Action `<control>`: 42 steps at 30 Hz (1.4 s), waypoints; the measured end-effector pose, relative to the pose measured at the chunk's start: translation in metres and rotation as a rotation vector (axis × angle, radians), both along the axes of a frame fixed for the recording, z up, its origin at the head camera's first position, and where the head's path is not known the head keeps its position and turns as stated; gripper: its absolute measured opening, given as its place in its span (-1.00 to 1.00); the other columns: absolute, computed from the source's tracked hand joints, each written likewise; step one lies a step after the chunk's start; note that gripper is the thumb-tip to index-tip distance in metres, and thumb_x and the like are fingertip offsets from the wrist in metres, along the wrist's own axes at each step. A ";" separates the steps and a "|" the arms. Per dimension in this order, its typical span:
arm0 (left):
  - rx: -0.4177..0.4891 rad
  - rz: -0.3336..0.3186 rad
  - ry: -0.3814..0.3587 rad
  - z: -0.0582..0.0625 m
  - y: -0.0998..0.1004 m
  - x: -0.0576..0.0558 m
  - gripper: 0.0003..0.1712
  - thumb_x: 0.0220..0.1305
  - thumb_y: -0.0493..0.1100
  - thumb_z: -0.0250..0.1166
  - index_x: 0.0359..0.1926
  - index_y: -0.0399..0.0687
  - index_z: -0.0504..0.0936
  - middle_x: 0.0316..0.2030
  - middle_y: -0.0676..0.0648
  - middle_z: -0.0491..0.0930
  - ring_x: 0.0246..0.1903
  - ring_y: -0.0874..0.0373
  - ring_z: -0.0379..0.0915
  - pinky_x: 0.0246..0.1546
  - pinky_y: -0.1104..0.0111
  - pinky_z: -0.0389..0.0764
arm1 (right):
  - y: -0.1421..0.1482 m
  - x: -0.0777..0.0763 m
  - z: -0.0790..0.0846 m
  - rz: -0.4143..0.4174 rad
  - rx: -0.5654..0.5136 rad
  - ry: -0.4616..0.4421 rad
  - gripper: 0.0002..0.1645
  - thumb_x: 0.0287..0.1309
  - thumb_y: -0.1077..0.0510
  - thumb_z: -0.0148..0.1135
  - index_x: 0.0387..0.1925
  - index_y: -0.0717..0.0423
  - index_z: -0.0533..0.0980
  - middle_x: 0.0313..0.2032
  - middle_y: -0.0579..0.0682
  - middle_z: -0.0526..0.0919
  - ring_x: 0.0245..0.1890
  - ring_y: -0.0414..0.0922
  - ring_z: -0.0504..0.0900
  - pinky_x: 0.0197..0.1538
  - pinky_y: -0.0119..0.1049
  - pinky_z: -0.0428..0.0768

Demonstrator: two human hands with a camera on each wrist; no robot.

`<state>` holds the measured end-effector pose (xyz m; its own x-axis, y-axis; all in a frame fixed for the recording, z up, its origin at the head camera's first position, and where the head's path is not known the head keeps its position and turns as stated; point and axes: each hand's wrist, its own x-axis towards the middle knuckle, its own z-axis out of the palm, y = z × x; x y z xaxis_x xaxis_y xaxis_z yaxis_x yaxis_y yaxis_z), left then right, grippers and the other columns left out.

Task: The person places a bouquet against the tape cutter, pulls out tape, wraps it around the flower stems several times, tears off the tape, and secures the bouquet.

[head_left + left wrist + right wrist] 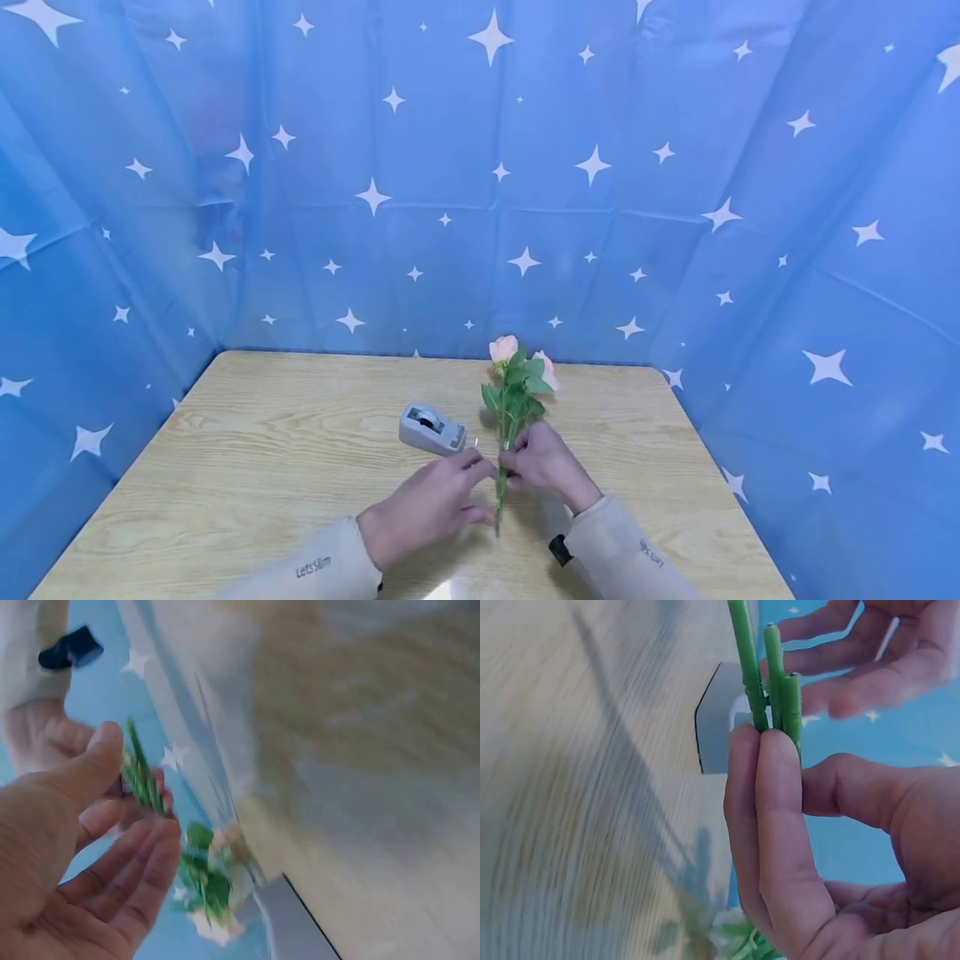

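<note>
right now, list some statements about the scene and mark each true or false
1. The right hand's grip holds the green stems. True.
2. The left hand's grip is a tight fist. False: the left hand's grip has thumb and fingers apart.
3. The tape dispenser rests on the table, left of the stems in the head view. True.
4. The blooms are bright yellow. False: the blooms are pale pink.
5. The curtain has white stars. True.

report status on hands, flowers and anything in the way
Right hand pinching the flower stems. Left hand close by, fingers loose, contact unclear. Blooms at far end. Dispenser to their left, seemingly not blocking.
</note>
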<state>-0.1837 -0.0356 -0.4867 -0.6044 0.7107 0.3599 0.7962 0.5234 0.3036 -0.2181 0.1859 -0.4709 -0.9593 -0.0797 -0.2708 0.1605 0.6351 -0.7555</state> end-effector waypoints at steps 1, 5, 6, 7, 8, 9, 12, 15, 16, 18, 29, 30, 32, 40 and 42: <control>-0.005 -0.013 0.010 -0.001 0.003 0.001 -0.41 0.25 0.13 0.56 0.21 0.02 0.68 0.00 0.07 0.65 -0.20 0.37 0.62 -0.15 0.70 0.63 | -0.001 0.000 0.001 0.000 0.006 0.005 -0.55 0.27 0.19 0.39 -0.70 0.01 0.42 -0.65 -0.07 0.57 -0.63 -0.18 0.53 -0.48 -0.36 0.49; -0.004 -0.034 0.070 -0.005 0.011 0.003 -0.44 0.23 0.08 0.60 0.18 0.00 0.70 -0.02 0.08 0.61 -0.23 0.44 0.53 -0.21 0.75 0.57 | -0.004 0.000 0.004 -0.011 0.005 0.013 -0.52 0.27 0.18 0.40 -0.72 -0.02 0.41 -0.70 -0.12 0.55 -0.65 -0.22 0.47 -0.47 -0.39 0.47; 0.004 -0.036 0.080 -0.006 0.011 0.004 -0.45 0.22 0.06 0.61 0.17 -0.01 0.71 -0.01 0.08 0.60 -0.22 0.43 0.55 -0.19 0.76 0.58 | -0.004 0.000 0.005 -0.015 -0.001 0.010 -0.53 0.28 0.18 0.40 -0.71 -0.01 0.42 -0.68 -0.11 0.57 -0.63 -0.22 0.50 -0.45 -0.38 0.49; 0.011 -0.036 0.092 -0.007 0.012 0.004 -0.46 0.21 0.05 0.61 0.15 -0.02 0.72 -0.01 0.08 0.61 -0.21 0.42 0.57 -0.17 0.76 0.58 | -0.005 0.001 0.005 -0.018 -0.010 0.008 -0.55 0.29 0.17 0.41 -0.68 0.01 0.45 -0.64 -0.08 0.62 -0.60 -0.21 0.56 -0.42 -0.38 0.54; 0.027 -0.039 0.098 -0.008 0.012 0.004 -0.48 0.20 0.02 0.63 0.13 -0.04 0.74 -0.01 0.07 0.62 -0.20 0.40 0.61 -0.15 0.77 0.59 | -0.005 0.001 0.004 -0.019 -0.022 0.005 -0.58 0.30 0.18 0.42 -0.65 0.03 0.48 -0.59 -0.04 0.69 -0.55 -0.18 0.64 -0.38 -0.37 0.59; 0.041 -0.041 0.098 -0.008 0.011 0.004 -0.50 0.20 0.00 0.63 0.11 -0.06 0.75 -0.02 0.07 0.62 -0.19 0.38 0.63 -0.13 0.78 0.59 | -0.005 0.002 0.004 -0.022 -0.028 0.005 -0.61 0.30 0.17 0.42 -0.63 0.05 0.50 -0.56 -0.01 0.71 -0.53 -0.16 0.67 -0.37 -0.36 0.62; 0.073 -0.050 0.095 -0.008 0.011 0.004 -0.54 0.21 -0.04 0.63 0.08 -0.07 0.79 -0.06 0.07 0.65 -0.17 0.34 0.68 -0.10 0.79 0.59 | -0.004 0.002 0.004 -0.025 -0.046 0.002 -0.68 0.32 0.16 0.43 -0.55 0.11 0.56 -0.50 0.04 0.75 -0.49 -0.12 0.74 -0.34 -0.32 0.68; 0.087 -0.051 0.087 -0.006 0.010 0.003 -0.61 0.21 -0.05 0.62 0.04 -0.03 0.82 -0.09 0.08 0.66 -0.17 0.36 0.68 -0.09 0.81 0.56 | -0.005 0.001 0.005 -0.023 -0.066 0.001 -0.72 0.32 0.15 0.45 -0.48 0.15 0.59 -0.48 0.05 0.77 -0.48 -0.12 0.78 -0.29 -0.30 0.72; 0.090 -0.052 0.085 -0.006 0.009 0.002 -0.63 0.21 -0.06 0.62 0.02 -0.02 0.83 -0.10 0.09 0.67 -0.17 0.36 0.68 -0.09 0.82 0.56 | -0.005 0.001 0.005 -0.023 -0.078 -0.002 -0.74 0.32 0.16 0.45 -0.46 0.17 0.60 -0.48 0.06 0.77 -0.47 -0.12 0.79 -0.27 -0.29 0.73; 0.095 -0.053 0.084 -0.006 0.009 0.002 -0.66 0.20 -0.07 0.62 -0.02 0.00 0.84 -0.10 0.09 0.68 -0.15 0.37 0.68 -0.07 0.82 0.56 | -0.006 0.001 0.005 -0.024 -0.086 0.000 -0.74 0.31 0.16 0.46 -0.46 0.18 0.60 -0.49 0.06 0.77 -0.47 -0.12 0.79 -0.28 -0.30 0.73; 0.121 -0.073 0.069 -0.006 0.004 0.001 -0.76 0.15 -0.15 0.65 -0.14 -0.02 0.88 -0.11 0.05 0.73 -0.13 0.35 0.72 -0.04 0.82 0.56 | -0.009 0.005 0.004 -0.008 -0.154 -0.025 -0.78 0.33 0.18 0.47 -0.29 0.24 0.59 -0.39 0.12 0.76 -0.45 -0.08 0.80 -0.19 -0.15 0.81; 0.124 -0.079 0.062 -0.006 0.004 0.001 -0.77 0.15 -0.17 0.65 -0.15 -0.03 0.88 -0.12 0.05 0.73 -0.13 0.35 0.73 -0.05 0.83 0.55 | -0.010 0.005 0.005 -0.009 -0.160 -0.030 -0.76 0.33 0.17 0.48 -0.28 0.25 0.58 -0.39 0.13 0.76 -0.45 -0.08 0.80 -0.19 -0.15 0.82; 0.135 -0.090 0.049 -0.006 0.003 0.000 -0.79 0.16 -0.19 0.64 -0.16 -0.05 0.88 -0.12 0.04 0.73 -0.13 0.35 0.73 -0.05 0.84 0.55 | -0.010 0.006 0.004 -0.009 -0.173 -0.035 -0.76 0.33 0.18 0.48 -0.27 0.25 0.58 -0.39 0.13 0.76 -0.45 -0.09 0.80 -0.19 -0.14 0.83; 0.173 -0.053 -0.019 -0.008 -0.001 0.000 -0.78 0.18 -0.19 0.63 -0.13 -0.02 0.86 -0.13 0.08 0.71 -0.14 0.36 0.71 -0.06 0.79 0.59 | -0.012 0.006 0.004 -0.003 -0.241 -0.033 -0.78 0.33 0.20 0.48 -0.24 0.31 0.63 -0.40 0.15 0.80 -0.47 -0.12 0.81 -0.20 -0.18 0.84; 0.200 -0.025 -0.095 -0.007 -0.003 0.001 -0.72 0.18 -0.20 0.63 -0.08 -0.04 0.83 -0.11 0.07 0.72 -0.14 0.36 0.72 -0.08 0.75 0.63 | -0.012 0.005 0.005 -0.006 -0.268 -0.039 -0.77 0.34 0.20 0.48 -0.23 0.33 0.64 -0.39 0.15 0.80 -0.47 -0.12 0.81 -0.21 -0.21 0.84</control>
<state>-0.1829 -0.0388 -0.4940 -0.6257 0.6459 0.4373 0.7708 0.4259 0.4738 -0.2134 0.1734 -0.4657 -0.9493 -0.1476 -0.2774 0.1959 0.4121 -0.8898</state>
